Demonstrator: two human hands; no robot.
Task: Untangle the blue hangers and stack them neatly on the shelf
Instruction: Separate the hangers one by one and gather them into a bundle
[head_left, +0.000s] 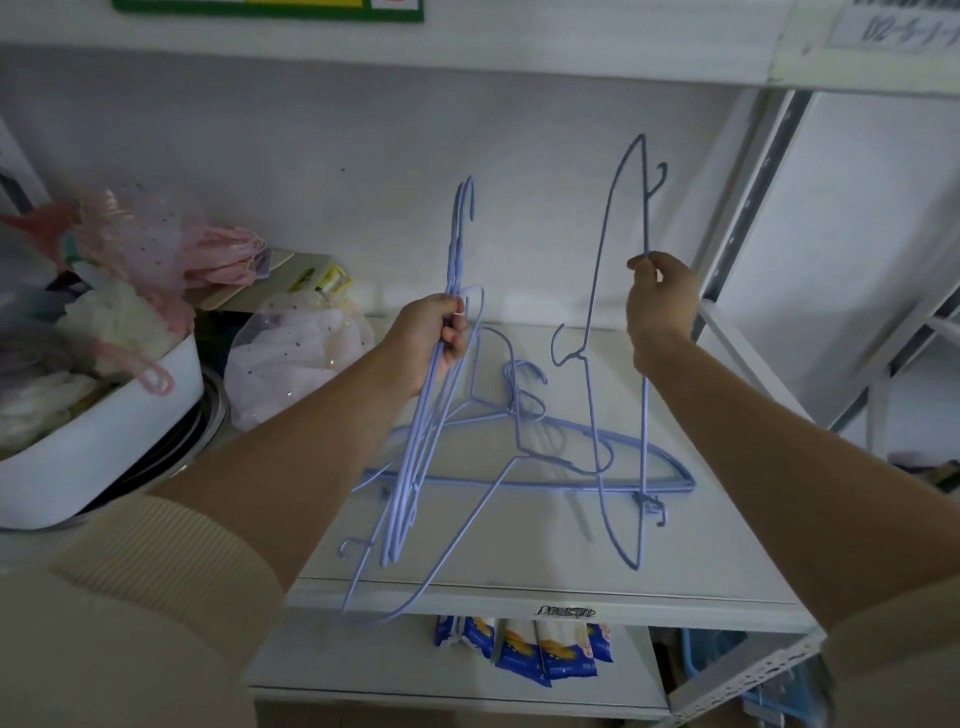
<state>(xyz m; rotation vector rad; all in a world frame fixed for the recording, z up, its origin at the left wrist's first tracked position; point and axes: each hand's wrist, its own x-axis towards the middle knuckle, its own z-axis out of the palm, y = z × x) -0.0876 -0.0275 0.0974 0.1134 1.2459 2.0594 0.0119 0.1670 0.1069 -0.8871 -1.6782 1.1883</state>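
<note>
My left hand (435, 335) grips a bundle of several blue wire hangers (410, 467), held nearly upright above the white shelf (519, 545), their tops reaching past my fingers toward the wall. One hanger of that bundle dangles lower, its curved end past the shelf's front edge. My right hand (661, 306) pinches the straight bar of a single blue hanger (605, 218), held on end and apart from the bundle, its hook pointing left at mid-height. More blue hangers (654, 475) lie flat in a pile on the shelf between my arms, hooks toward the back.
A white tub (93, 447) of crumpled bags and cloth sits at the left. A clear plastic bag (291, 353) stands beside it. Metal shelf uprights (748, 208) rise at the right. Blue packets (540, 652) lie on the shelf below.
</note>
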